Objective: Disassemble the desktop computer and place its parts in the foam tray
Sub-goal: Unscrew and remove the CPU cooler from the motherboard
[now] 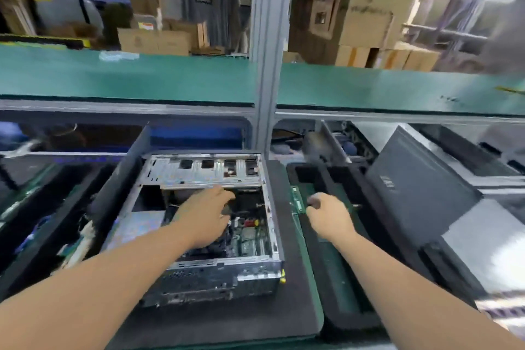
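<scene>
Head view: open computer case (199, 230) on a dark mat (289, 278) on the bench. Left hand (204, 219) reaches inside over the motherboard (250, 233), grip unclear. Right hand (329, 216) pinches a green RAM stick (298, 199) over the black foam tray (335, 278), just right of the case.

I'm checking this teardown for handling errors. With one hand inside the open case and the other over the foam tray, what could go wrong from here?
The left hand reaches among cables over the motherboard; it might snag a wire. The right hand hovers by a green memory stick at the foam tray edge; it may seat badly.
</scene>
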